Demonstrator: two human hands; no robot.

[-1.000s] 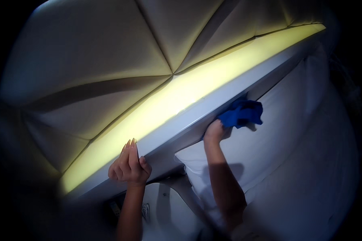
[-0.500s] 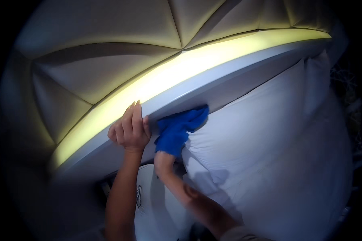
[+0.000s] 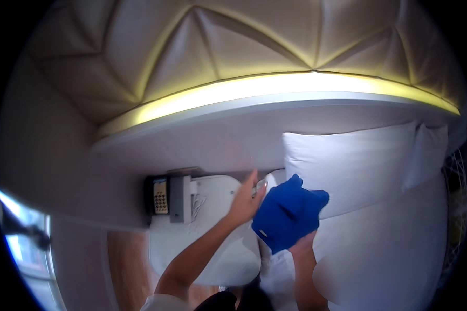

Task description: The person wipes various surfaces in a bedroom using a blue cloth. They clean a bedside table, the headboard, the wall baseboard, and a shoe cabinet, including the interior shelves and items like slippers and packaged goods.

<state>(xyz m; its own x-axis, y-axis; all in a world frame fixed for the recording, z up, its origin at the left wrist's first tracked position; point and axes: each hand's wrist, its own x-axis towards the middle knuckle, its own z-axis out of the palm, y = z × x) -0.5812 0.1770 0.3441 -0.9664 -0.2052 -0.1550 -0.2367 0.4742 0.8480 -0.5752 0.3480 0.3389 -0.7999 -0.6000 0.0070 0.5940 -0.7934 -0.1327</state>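
A blue cloth (image 3: 288,212) is bunched up in front of me, between the bedside table and the pillow. My right hand (image 3: 304,241) grips it from below on the right, with most of the fingers hidden behind the fabric. At the cloth's left edge is my left hand (image 3: 245,201), its fingers stretched out and apart. Whether the left fingertips touch the cloth, I cannot tell.
A white bedside table (image 3: 218,267) carries a black telephone (image 3: 161,196), a grey box (image 3: 180,199) and a white cable. White pillows (image 3: 347,155) lie on the bed at right. Behind runs a lit ledge (image 3: 244,103) under a padded headboard (image 3: 254,46).
My left hand has let go of the ledge and come down beside the cloth. The right hand has drawn the blue cloth away from the headboard panel. The view has turned.
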